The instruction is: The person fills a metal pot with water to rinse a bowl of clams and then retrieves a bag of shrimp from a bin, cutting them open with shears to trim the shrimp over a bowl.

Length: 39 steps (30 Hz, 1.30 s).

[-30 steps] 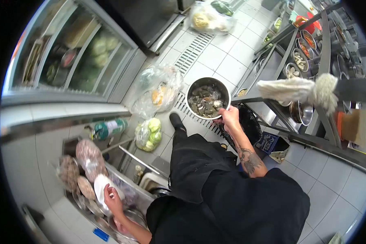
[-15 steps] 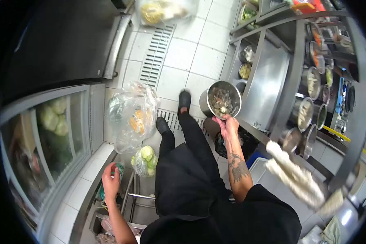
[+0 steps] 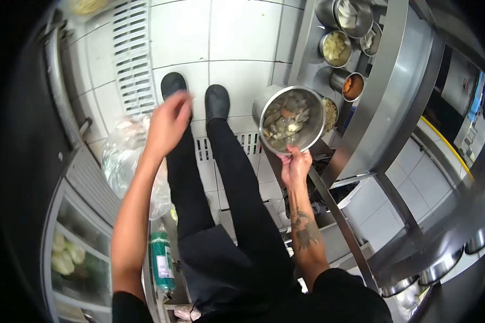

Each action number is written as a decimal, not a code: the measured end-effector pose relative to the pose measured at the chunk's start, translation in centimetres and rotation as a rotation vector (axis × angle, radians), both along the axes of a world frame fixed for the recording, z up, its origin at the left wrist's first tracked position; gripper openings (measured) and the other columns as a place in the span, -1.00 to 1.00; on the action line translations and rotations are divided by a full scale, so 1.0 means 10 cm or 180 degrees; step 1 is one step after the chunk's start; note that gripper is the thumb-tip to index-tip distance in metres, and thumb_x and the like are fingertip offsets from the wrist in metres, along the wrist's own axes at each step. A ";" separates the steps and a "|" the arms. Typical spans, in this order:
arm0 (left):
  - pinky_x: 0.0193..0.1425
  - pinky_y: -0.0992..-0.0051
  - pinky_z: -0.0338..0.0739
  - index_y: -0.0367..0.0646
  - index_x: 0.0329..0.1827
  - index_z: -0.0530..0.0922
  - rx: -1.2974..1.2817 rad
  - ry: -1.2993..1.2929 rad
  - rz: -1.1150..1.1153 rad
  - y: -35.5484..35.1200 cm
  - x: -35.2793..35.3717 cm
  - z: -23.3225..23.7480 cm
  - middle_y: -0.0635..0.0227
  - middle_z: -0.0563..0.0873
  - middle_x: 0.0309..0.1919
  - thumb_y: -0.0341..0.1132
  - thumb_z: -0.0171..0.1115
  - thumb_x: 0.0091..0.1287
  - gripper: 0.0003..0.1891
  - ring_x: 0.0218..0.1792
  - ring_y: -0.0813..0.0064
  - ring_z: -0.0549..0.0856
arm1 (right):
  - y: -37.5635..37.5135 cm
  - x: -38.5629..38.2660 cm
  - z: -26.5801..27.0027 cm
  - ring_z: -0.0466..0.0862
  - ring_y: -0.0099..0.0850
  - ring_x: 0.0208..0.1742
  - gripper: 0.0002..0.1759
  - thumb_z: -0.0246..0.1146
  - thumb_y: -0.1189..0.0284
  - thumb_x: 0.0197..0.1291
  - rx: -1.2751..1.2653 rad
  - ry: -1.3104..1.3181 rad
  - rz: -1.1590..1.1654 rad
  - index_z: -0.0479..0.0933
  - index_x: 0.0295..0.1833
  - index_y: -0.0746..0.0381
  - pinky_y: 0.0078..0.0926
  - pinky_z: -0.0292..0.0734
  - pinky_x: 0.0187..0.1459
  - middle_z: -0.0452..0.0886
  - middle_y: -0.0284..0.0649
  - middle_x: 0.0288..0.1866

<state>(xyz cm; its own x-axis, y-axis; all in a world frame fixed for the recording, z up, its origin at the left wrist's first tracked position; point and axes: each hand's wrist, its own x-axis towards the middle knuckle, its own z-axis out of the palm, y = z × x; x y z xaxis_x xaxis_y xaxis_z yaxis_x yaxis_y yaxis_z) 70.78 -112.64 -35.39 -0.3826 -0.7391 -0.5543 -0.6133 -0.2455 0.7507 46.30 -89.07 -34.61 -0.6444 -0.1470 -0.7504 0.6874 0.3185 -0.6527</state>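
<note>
My right hand (image 3: 296, 167) grips the near rim of a round steel pot (image 3: 260, 121). Its thumb lies over the edge and the pot tilts toward me. Inside are grey, glossy pieces that look like raw shrimp (image 3: 286, 119), with a few orange and pale bits. My left hand (image 3: 170, 126) is raised in front of me, above my shoes, apart from the pot. Motion smears its fingers, and nothing shows in it. Below my left forearm lies a clear plastic bag (image 3: 125, 161) on the floor.
On the right, a steel shelf holds several steel containers of food, one with pale chunks (image 3: 334, 47). A green wrapped roll (image 3: 162, 261) lies at lower left, near a glass-fronted fridge (image 3: 83, 215). A floor grate (image 3: 131, 54) runs ahead over white tiles.
My left hand has risen from the lower left to ahead of me. The pot stays in my right hand, and the view has shifted nearer the shelf with the containers.
</note>
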 end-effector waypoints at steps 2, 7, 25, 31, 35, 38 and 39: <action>-0.12 0.27 0.56 -0.26 -0.10 0.62 -0.0444 0.0479 -0.0630 -0.41 -0.91 -0.44 0.04 0.71 -0.28 -0.35 0.13 0.32 -0.79 -0.24 0.06 0.70 | 0.12 0.02 -0.12 0.64 -0.40 -0.29 -0.75 0.16 0.71 0.12 0.0069 0.0021 -0.0119 0.46 -0.06 0.30 -0.41 0.68 -0.40 0.59 -0.22 -0.22; -0.03 0.12 0.56 -0.25 -0.12 0.64 -0.0562 0.0901 -0.2465 -0.47 -2.79 -1.28 -0.01 0.72 -0.27 -0.28 0.07 0.33 -0.74 -0.17 -0.01 0.69 | 0.32 0.30 -0.07 0.66 -0.40 -0.16 -0.63 0.22 0.71 0.11 -0.0033 -0.0159 -0.0782 0.46 0.06 0.31 -0.44 0.63 -0.17 0.63 -0.20 -0.14; 0.20 0.24 0.50 -0.05 -0.03 0.71 -0.1710 -0.0053 -0.3458 0.47 -3.90 -1.41 0.20 0.65 0.10 -0.29 0.10 0.34 -0.74 0.20 0.21 0.58 | 0.52 0.66 -0.09 0.64 -0.42 -0.19 -0.72 0.22 0.72 0.12 0.0130 0.0040 -0.1846 0.53 -0.04 0.29 -0.30 0.66 -0.10 0.62 -0.23 -0.17; 0.01 0.21 0.54 -0.09 -0.27 0.73 -0.2091 -0.0362 -0.2711 0.08 -4.05 -1.52 0.16 0.72 -0.21 -0.35 0.17 0.30 -0.84 -0.10 0.13 0.69 | 0.28 0.51 -0.18 0.69 -0.30 -0.17 -0.59 0.18 0.75 0.10 -0.0230 -0.0116 -0.2188 0.46 0.10 0.34 -0.14 0.71 0.00 0.63 -0.10 -0.05; 0.04 0.20 0.54 -0.09 -0.24 0.73 -0.2582 -0.0289 -0.2528 -0.05 -3.97 -1.44 0.16 0.73 -0.17 -0.37 0.17 0.19 -0.81 -0.06 0.11 0.69 | 0.00 0.31 -0.36 0.64 -0.03 0.09 -0.54 0.08 0.77 0.11 -0.0056 0.0067 -0.2717 0.32 0.18 0.58 0.00 0.69 0.13 0.52 0.18 0.11; 0.09 0.15 0.52 -0.10 -0.17 0.72 -0.2097 -0.0421 -0.2576 -0.05 -3.95 -1.41 0.16 0.72 -0.13 -0.32 0.17 0.21 -0.78 -0.02 0.11 0.67 | -0.02 0.02 -0.62 0.51 0.18 0.24 -0.51 0.00 0.74 0.17 -0.0826 -0.0590 -0.3118 0.21 0.24 0.69 -0.13 0.72 0.12 0.47 0.29 0.16; 0.12 0.12 0.51 -0.12 -0.13 0.71 -0.1873 -0.0531 -0.2796 -0.07 -3.97 -1.42 0.13 0.71 -0.09 -0.31 0.18 0.19 -0.76 0.03 0.10 0.65 | -0.04 -0.05 -0.67 0.51 0.18 0.24 -0.51 0.00 0.74 0.17 -0.0825 -0.0581 -0.3110 0.21 0.24 0.69 -0.13 0.72 0.12 0.47 0.29 0.16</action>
